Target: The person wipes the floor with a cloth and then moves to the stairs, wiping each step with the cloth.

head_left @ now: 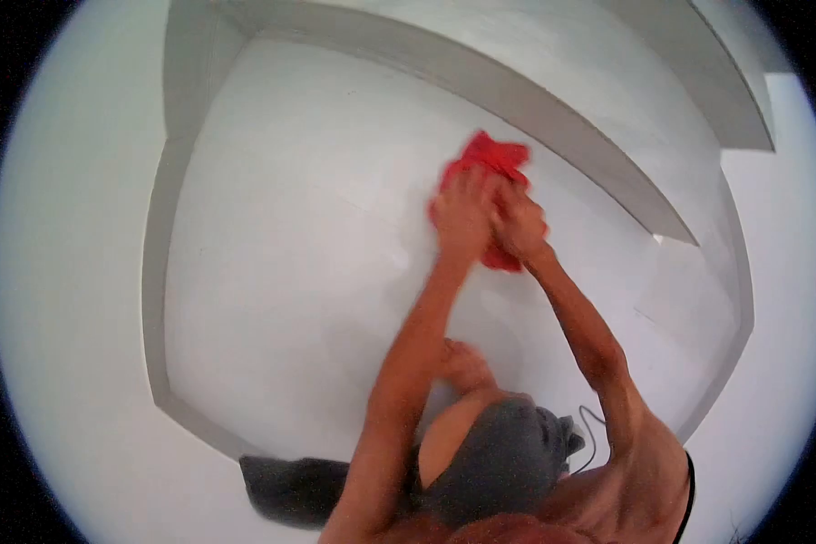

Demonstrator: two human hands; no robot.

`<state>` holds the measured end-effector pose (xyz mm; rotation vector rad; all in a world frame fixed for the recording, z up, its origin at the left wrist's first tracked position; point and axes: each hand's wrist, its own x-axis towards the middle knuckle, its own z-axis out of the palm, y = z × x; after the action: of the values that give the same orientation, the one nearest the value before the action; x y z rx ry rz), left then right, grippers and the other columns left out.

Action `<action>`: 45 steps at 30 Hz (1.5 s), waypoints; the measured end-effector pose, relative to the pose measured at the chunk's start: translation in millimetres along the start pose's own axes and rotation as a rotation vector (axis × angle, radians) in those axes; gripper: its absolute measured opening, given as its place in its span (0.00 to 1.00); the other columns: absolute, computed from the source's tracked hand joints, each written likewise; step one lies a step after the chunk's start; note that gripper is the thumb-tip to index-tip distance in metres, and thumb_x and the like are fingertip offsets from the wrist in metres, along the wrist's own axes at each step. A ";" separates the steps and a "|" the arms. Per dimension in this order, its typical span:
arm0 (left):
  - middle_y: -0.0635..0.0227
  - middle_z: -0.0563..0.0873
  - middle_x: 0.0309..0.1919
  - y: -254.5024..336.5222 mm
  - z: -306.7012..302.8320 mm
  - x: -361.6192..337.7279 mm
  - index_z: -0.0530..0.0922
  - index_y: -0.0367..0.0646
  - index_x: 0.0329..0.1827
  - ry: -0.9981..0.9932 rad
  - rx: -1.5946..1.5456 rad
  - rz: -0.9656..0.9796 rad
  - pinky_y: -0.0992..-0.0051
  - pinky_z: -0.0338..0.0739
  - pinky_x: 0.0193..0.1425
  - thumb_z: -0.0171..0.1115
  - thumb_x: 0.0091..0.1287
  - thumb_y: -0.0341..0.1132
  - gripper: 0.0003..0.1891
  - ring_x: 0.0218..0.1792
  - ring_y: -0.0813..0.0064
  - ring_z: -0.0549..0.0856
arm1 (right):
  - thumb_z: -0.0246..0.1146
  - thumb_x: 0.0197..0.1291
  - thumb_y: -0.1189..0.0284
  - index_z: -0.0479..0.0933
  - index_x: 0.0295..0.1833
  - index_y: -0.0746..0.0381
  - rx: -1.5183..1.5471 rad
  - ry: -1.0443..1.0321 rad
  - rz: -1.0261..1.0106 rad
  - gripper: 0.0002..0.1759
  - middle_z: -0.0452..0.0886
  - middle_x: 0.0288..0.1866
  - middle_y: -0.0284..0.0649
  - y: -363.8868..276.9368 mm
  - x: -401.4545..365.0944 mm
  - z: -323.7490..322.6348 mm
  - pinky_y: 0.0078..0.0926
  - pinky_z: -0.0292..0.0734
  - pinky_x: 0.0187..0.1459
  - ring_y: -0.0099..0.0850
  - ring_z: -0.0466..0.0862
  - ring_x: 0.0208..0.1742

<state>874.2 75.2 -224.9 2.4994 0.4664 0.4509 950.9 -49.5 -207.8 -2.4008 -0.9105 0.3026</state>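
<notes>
A red cloth [497, 154] lies bunched on the pale, smooth floor [290, 199]. Both hands press on it side by side. My left hand [464, 213] rests on the cloth's left part, its fingers pointing up the frame and slightly blurred. Close against it, my right hand [519, 220] lies on the right part, fingers bent over the fabric. Red cloth shows above the hands, at their left edge and below them. The fingertips are partly lost in blur and against the cloth.
A low grey ledge [553, 109] curves across the upper right, just beyond the cloth. Grey skirting [154, 272] runs along the left wall. My bare foot [467, 367] and grey-clothed knee [499, 453] are below. A thin cable [593, 440] hangs beside the knee.
</notes>
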 end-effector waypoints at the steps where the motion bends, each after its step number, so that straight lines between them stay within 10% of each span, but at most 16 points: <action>1: 0.61 0.83 0.60 -15.5 -8.8 24.8 0.80 0.46 0.63 -0.017 -0.054 -0.090 0.52 0.73 0.64 0.57 0.71 0.32 0.18 0.62 0.53 0.79 | 0.63 0.67 0.60 0.77 0.64 0.61 0.012 -0.007 -0.057 0.24 0.85 0.53 0.53 -2.6 31.5 17.1 0.52 0.82 0.53 0.54 0.86 0.52; 11: 0.56 0.78 0.73 -130.8 -95.4 19.5 0.74 0.51 0.76 0.094 0.232 -0.137 0.56 0.69 0.78 0.60 0.69 0.28 0.30 0.72 0.54 0.76 | 0.65 0.62 0.63 0.76 0.56 0.64 -0.037 -0.083 -0.302 0.21 0.82 0.50 0.57 -126.6 113.6 73.0 0.54 0.85 0.40 0.53 0.87 0.45; 22: 0.58 0.78 0.66 87.6 27.8 -8.2 0.82 0.48 0.58 -0.018 -0.221 0.146 0.47 0.71 0.56 0.66 0.62 0.34 0.19 0.62 0.50 0.77 | 0.65 0.66 0.54 0.72 0.73 0.52 -0.113 0.010 0.126 0.32 0.81 0.66 0.51 82.2 -58.6 -43.6 0.50 0.84 0.50 0.53 0.87 0.54; 23: 0.58 0.80 0.69 109.8 33.3 -17.1 0.84 0.54 0.62 -0.208 -0.289 0.094 0.43 0.66 0.72 0.62 0.67 0.38 0.19 0.72 0.48 0.74 | 0.65 0.66 0.55 0.71 0.75 0.52 -0.148 -0.014 0.306 0.33 0.79 0.69 0.49 95.8 -86.8 -54.3 0.49 0.84 0.51 0.52 0.87 0.55; 29: 0.57 0.75 0.75 138.2 73.9 -64.3 0.80 0.48 0.69 -0.221 -0.350 0.295 0.44 0.58 0.79 0.59 0.71 0.35 0.23 0.77 0.49 0.68 | 0.67 0.67 0.58 0.68 0.77 0.55 -0.230 0.224 0.392 0.36 0.75 0.72 0.55 118.2 -159.9 -52.8 0.44 0.85 0.50 0.52 0.87 0.54; 39: 0.56 0.75 0.73 -10.9 -8.8 38.1 0.79 0.46 0.68 -0.035 -0.070 0.047 0.49 0.65 0.74 0.60 0.67 0.32 0.23 0.73 0.50 0.72 | 0.63 0.66 0.61 0.80 0.55 0.64 -0.081 0.072 -0.059 0.20 0.87 0.42 0.58 -1.6 54.7 1.6 0.54 0.82 0.47 0.56 0.88 0.45; 45: 0.58 0.71 0.78 -117.5 -67.1 33.9 0.74 0.50 0.75 0.089 0.115 -0.103 0.47 0.62 0.77 0.59 0.70 0.31 0.28 0.76 0.49 0.69 | 0.66 0.62 0.61 0.74 0.61 0.64 -0.080 0.017 -0.267 0.26 0.81 0.46 0.58 -93.9 127.5 74.7 0.50 0.85 0.36 0.53 0.87 0.38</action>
<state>849.7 212.4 -231.7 2.5578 0.6699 0.5095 966.0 124.6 -218.1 -2.3125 -1.2403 0.1464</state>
